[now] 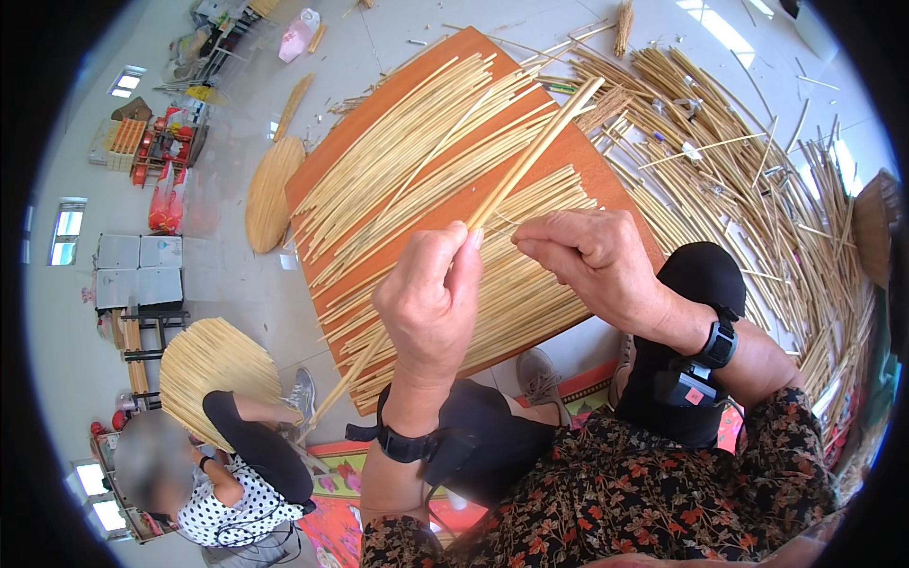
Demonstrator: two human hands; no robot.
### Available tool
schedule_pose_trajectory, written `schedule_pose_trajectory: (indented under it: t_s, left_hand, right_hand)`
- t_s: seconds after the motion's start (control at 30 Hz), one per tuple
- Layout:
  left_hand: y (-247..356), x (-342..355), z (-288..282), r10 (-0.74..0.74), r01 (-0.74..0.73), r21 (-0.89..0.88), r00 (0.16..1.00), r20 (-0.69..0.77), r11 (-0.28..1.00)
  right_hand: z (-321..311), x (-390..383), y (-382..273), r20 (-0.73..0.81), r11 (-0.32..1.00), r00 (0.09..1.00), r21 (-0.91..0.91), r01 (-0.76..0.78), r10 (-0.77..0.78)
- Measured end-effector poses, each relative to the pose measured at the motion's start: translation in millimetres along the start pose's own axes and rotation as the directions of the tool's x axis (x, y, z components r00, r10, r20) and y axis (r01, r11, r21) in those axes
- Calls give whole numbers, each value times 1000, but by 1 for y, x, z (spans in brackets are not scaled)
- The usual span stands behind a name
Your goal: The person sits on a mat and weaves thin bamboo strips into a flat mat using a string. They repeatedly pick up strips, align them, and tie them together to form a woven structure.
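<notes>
One red-brown surface (469, 47) lies spread with pale stalks (398, 156), too many to count. Over its middle, the left hand (431, 295) grips one slim bundle (538, 151); the right hand (592, 254) pinches one thin strand (506, 220). The left forearm (412, 381) hides part of the near edge. One round, handled piece (273, 199) lies by the left corner.

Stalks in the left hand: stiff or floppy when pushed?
The stalks are probably fairly stiff: they run straight well past the left hand. Likely light for their length, being slender; that thinness may let them crease if bent.
</notes>
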State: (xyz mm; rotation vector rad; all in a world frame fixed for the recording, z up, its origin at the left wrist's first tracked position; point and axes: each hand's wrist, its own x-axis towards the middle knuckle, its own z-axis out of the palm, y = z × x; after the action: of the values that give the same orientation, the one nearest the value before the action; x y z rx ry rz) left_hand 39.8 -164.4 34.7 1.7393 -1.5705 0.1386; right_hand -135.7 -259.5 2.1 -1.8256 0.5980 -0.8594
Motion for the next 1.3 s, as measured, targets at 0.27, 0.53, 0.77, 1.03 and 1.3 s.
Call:
schedule_pose_trajectory:
  t_s: [0.27,0.53,0.77,1.03,1.3]
  left_hand:
    - [4,0,0,5,-5,-5,1000,-20,1000]
    - [1,0,5,86,-86,-3,994,-63,996]
    - [1,1,7,100,-102,-9,992,-78,995]
    - [1,0,6,105,-106,-2,992,-75,994]
    - [1,0,7,116,-117,0,991,-69,993]
  right_hand:
    - [3,1,-1,-12,999,999,11,-47,48]
    - [2,1,-2,2,995,996,42,-94,94]
    - [0,2,-2,24,989,993,92,-117,115]
    - [-2,3,-6,34,988,991,82,-133,131]
    - [-1,2,2,31,985,993,126,-119,116]
